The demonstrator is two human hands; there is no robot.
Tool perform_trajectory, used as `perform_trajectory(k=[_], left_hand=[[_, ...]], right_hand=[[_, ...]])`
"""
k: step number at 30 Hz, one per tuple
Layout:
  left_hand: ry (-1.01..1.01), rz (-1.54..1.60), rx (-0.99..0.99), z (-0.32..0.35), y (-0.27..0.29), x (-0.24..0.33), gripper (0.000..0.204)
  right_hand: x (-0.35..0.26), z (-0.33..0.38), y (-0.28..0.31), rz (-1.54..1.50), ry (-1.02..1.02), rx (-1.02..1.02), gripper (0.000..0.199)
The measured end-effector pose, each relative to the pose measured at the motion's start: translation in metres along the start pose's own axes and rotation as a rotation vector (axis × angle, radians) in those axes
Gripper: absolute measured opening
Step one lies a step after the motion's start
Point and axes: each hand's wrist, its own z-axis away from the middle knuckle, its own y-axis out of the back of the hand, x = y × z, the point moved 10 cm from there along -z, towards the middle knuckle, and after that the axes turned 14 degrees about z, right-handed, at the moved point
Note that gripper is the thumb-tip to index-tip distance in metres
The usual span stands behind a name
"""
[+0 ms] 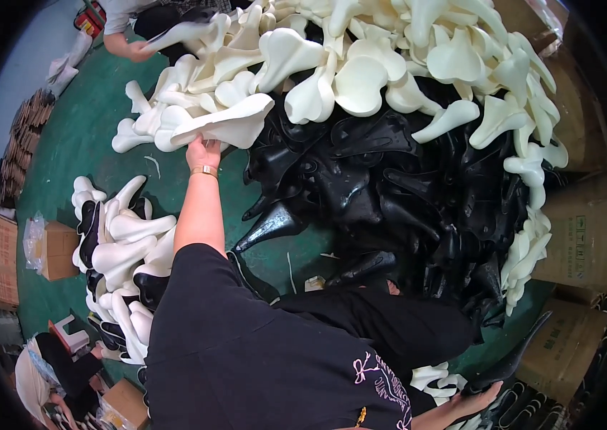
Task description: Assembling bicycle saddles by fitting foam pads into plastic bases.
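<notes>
My left arm reaches out to the far left of the large pile, and my left hand (204,153) grips a cream bicycle saddle pad (235,123) by its lower edge. At the lower right, my right hand (481,401) is closed round the wide end of a black saddle shell (508,362), its narrow nose pointing up. Before me lie a heap of glossy black saddle shells (353,179) and a bigger pile of cream saddle pads (364,79). My legs, in black, are folded beside the shells.
A second heap of white and black saddle pieces (127,247) is on the green floor (67,154) to my left. Cardboard boxes (576,236) line the right side. A co-worker's hand (135,50) holds a pad at the far left; another person (52,380) is at the lower left.
</notes>
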Motion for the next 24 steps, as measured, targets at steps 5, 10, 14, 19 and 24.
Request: perform_trajectory(k=[5, 10, 14, 19, 24], left_hand=[[0.007, 0.004, 0.005, -0.008, -0.005, -0.011, 0.032], [-0.016, -0.005, -0.031, -0.043, -0.010, 0.008, 0.027], [-0.166, -0.506, 0.178, -0.023, -0.040, 0.014, 0.037], [-0.124, -0.547, -0.050, -0.041, -0.065, -0.013, 0.041], [-0.123, -0.739, -0.173, 0.009, -0.106, -0.072, 0.019]], right_hand=[[-0.006, 0.001, 0.014, 0.017, 0.066, 0.042, 0.040], [-0.005, 0.003, 0.001, -0.037, 0.027, -0.074, 0.035], [-0.004, 0.009, 0.005, -0.080, -0.025, 0.003, 0.036], [0.005, 0.011, 0.009, -0.041, -0.021, 0.009, 0.035], [0.006, 0.017, 0.007, -0.042, -0.041, 0.046, 0.032]])
